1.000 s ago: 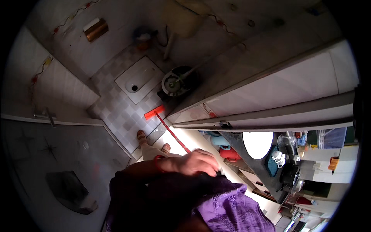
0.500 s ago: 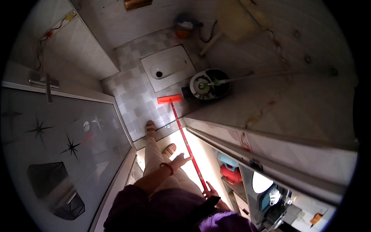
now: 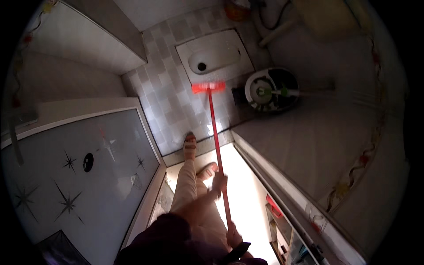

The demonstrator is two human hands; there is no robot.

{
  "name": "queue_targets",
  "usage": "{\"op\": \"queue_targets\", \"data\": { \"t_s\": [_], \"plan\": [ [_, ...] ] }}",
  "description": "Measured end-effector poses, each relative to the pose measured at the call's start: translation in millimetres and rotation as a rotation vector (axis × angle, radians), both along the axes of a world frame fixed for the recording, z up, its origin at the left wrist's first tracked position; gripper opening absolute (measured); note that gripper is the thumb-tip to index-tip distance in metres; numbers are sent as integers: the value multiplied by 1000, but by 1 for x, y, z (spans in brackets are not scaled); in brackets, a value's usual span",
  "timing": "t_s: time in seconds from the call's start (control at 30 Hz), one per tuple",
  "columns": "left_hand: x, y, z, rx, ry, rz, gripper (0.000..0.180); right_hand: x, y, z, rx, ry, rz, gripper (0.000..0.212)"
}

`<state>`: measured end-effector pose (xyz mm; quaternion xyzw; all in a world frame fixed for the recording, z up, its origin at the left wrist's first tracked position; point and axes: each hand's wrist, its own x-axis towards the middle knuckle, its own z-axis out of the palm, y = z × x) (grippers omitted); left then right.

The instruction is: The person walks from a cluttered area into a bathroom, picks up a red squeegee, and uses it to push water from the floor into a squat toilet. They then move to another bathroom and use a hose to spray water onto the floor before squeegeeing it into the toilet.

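Take the white, glossy squat toilet pan (image 3: 215, 57), a rectangular slab with an elongated hollow and a round dark drain hole (image 3: 202, 66), as the reference landmark. The slender, red, long-handled floor tool (image 3: 215, 132) lies on the near side of the pan, its straight pole slanting from the pan's near edge back toward you. Its red, straight, bar-shaped head (image 3: 208, 87) is at that near edge, roughly crosswise to the pole; the head is blurred, so its contact with the pan cannot be told.

Your left hand (image 3: 219, 183), on the near side of the pan, has its fingers clamped around the smooth pole. Your right hand (image 3: 233, 237), farther from the pan, has its fingers clamped around the pole near its lower end. Both hands are slightly blurred.

Just right of the pan stands an oval black-and-white bucket (image 3: 277, 79) with a round white basket (image 3: 257, 92) and a green fitting inside. Around the pan, the floor (image 3: 161, 95) shows a flat pattern of light and darker grey squares, with glossy patches on the near side. Left of the pan and nearer you is a smooth grey door panel (image 3: 106, 163) bearing dark, pointed star motifs, set in a pale frame.
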<state>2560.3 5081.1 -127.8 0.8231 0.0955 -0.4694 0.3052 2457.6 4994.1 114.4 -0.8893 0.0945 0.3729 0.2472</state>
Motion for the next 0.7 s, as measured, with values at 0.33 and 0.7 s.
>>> {"op": "queue_targets", "data": {
  "t_s": [0.33,0.7],
  "plan": [
    [5,15,-68,-152,-69,555,22,24,-24,-6,222,370,-79,55],
    [66,107,-97,24,-462,637,27,101,36,-60,262,247,78,54]
  ]
}}
